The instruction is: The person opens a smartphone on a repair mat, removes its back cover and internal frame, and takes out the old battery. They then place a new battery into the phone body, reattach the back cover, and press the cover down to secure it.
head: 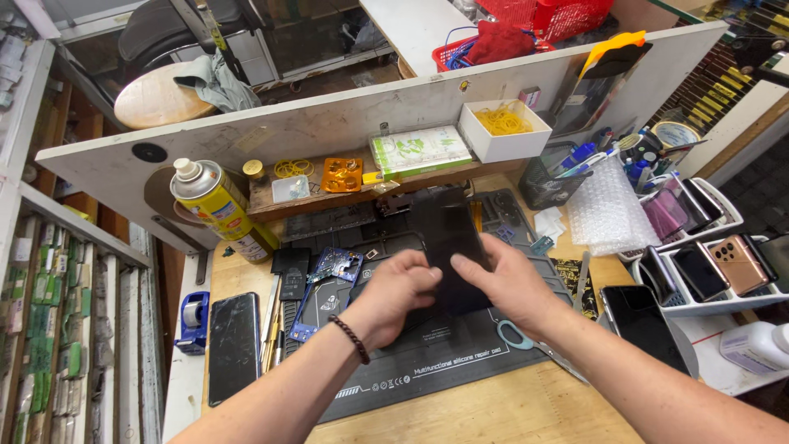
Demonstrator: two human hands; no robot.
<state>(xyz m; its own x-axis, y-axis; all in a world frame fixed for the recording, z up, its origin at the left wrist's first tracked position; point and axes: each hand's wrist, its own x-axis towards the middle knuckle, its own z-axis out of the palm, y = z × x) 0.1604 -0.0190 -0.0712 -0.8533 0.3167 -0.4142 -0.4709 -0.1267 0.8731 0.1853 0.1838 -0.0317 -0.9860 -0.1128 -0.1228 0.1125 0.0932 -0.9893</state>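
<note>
Both hands hold a dark, flat phone screen panel [450, 238] upright over the black silicone repair mat [427, 362]. My left hand [393, 292], with a bead bracelet at the wrist, grips the panel's lower left side. My right hand [505, 279] presses its fingers on the panel's right edge and front. A blue circuit-board part [333, 265] lies on the mat just left of my left hand. The panel's lower end is hidden behind my hands.
A yellow spray can [215, 205] stands at the back left. A black phone [233, 345] and tape dispenser [194, 319] lie at the left. Scissors [526, 341], another phone [641, 321], trays of phones [707, 263], bubble wrap [606, 212] and a white bottle [756, 345] crowd the right.
</note>
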